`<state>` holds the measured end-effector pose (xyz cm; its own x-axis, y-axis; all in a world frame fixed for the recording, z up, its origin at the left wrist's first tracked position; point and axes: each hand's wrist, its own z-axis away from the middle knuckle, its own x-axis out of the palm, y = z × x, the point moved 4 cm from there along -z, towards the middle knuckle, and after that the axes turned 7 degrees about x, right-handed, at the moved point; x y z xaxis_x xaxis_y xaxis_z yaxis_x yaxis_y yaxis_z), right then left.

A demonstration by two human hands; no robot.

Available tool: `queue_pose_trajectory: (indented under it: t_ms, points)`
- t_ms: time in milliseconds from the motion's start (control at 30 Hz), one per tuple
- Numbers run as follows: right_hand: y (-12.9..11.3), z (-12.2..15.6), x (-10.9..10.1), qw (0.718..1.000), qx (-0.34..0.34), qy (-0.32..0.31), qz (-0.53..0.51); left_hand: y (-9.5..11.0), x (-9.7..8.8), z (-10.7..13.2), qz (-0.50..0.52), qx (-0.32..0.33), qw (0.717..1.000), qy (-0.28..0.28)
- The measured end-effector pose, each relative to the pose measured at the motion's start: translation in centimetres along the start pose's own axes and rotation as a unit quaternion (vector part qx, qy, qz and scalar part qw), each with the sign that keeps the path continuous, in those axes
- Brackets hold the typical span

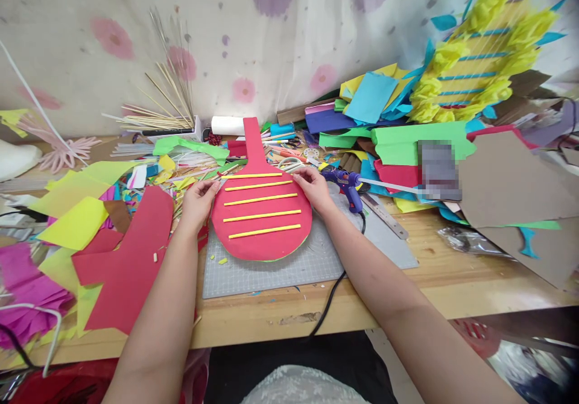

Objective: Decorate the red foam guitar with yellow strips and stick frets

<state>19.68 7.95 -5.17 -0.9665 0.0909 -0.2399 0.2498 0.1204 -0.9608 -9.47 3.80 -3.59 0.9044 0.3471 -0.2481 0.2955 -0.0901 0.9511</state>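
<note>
A red paddle-shaped paper cutout [262, 249], with a round body and a straight neck, stands tilted above the grey cutting mat [253, 280]. Several yellow strips [262, 215] run across its body in roughly parallel rows. My left hand [199, 202] pinches the upper left edge of the body, close to the end of the top strip. On the opposite side, my right hand [313, 188] has its thumb and fingers closed on the upper right edge. A purple glue gun [348, 187] lies just right of my right hand, its black cord trailing across the mat to the table's front edge.
A metal ruler [384, 216] lies on the mat's right side. Red sheet scraps [131, 265] and yellow paper [75, 223] spread at left. Thin sticks [167, 111] stand in a box behind. A yellow guitar-shaped craft [474, 72] leans at back right above cardboard [502, 181].
</note>
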Motion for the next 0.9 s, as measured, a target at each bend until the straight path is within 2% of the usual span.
queue_pose_trajectory:
  t_ms: [133,267,333,633,900]
  points:
    - [0.0,0.0,0.2,0.997,0.071,-0.005,-0.014,0.2,1.1,0.1,0.022,-0.027,0.999,-0.011]
    - [-0.1,0.4,1.0,0.979,0.184,-0.061,-0.065,1.1,1.9,0.4,-0.011,-0.035,0.999,-0.035]
    - [-0.1,0.5,1.3,0.974,0.204,-0.077,-0.069,1.4,2.2,0.4,-0.021,-0.035,0.998,-0.051]
    - [0.2,0.2,1.7,0.984,0.163,-0.055,-0.054,1.2,2.5,0.1,-0.034,-0.024,0.996,-0.073]
    - [-0.3,0.2,1.6,0.987,0.136,-0.061,-0.062,1.2,2.3,-0.1,-0.075,0.0,0.995,-0.061]
